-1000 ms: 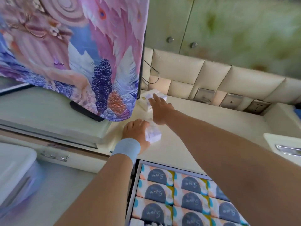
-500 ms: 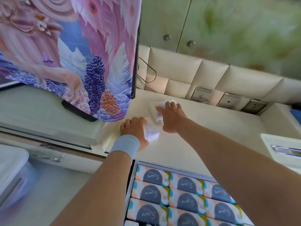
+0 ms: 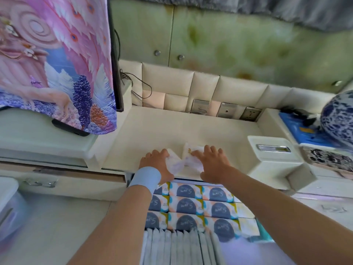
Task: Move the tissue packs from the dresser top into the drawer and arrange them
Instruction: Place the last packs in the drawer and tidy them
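Gripping a white tissue pack [image 3: 174, 163], left hand [image 3: 155, 163] sat at the dresser top [image 3: 172, 131] edge, right hand [image 3: 214, 165] lay spread over a second pack [image 3: 191, 161] alongside.

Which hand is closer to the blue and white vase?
Right. The right hand lies at the dresser's front edge, the vase far off to its right. The left hand, gripping a pack, sits on the right hand's other side, farther from the vase.

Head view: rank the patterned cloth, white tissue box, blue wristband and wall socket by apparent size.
1. patterned cloth, by far
2. white tissue box
3. blue wristband, though nearness to the camera enlarges it
4. wall socket, farthest back, so true size is unsure
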